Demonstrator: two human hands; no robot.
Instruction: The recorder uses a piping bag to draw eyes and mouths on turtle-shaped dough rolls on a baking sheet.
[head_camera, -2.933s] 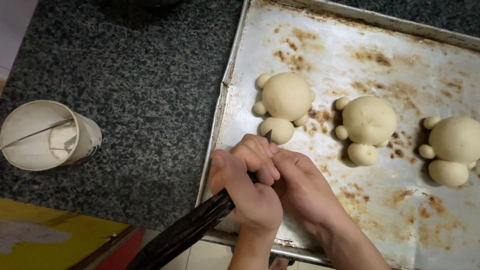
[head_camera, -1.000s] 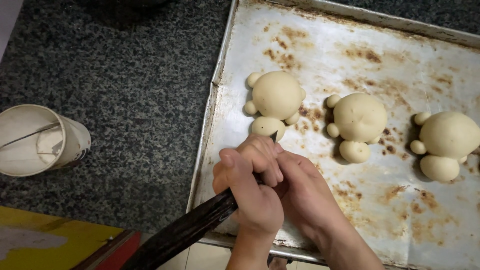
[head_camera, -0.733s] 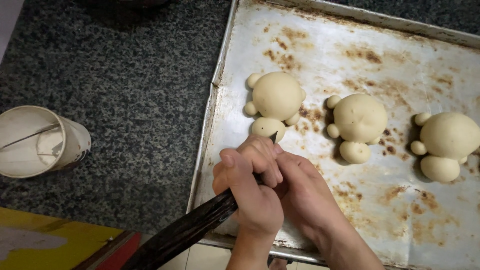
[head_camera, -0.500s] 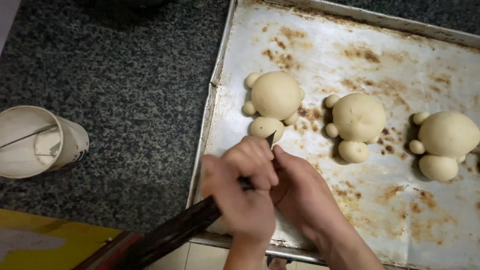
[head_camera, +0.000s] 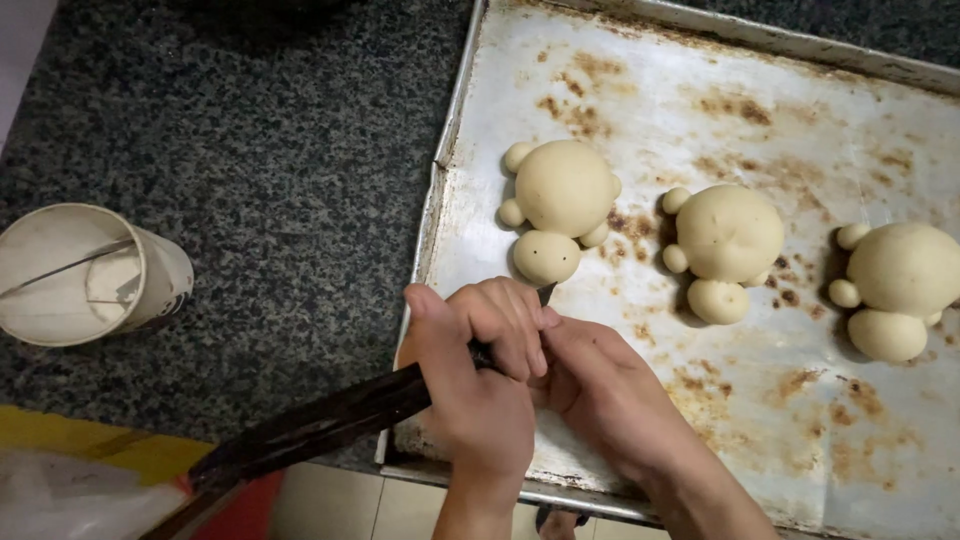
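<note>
Since half a second ago my left hand (head_camera: 478, 385) has slid back toward the right one, and the cup (head_camera: 92, 272) sits a little further right in the frame.

My left hand is wrapped tight around a long dark tool (head_camera: 330, 422), fingers curled over it. Its long axis runs on a diagonal from the lower left of the frame up toward the centre. Its tip just peeks out above my knuckles and points up and right at the head of the nearest dough figure (head_camera: 560, 208). My right hand (head_camera: 600, 390) presses against the left, fingers tucked under it; I cannot tell what it grips.

Three dough figures lie in a row on the stained tray (head_camera: 640, 80): the left one, a middle one (head_camera: 722, 245) and a right one (head_camera: 895, 285). One white cup lies on its side on the speckled counter (head_camera: 250, 150), at the left edge.
</note>
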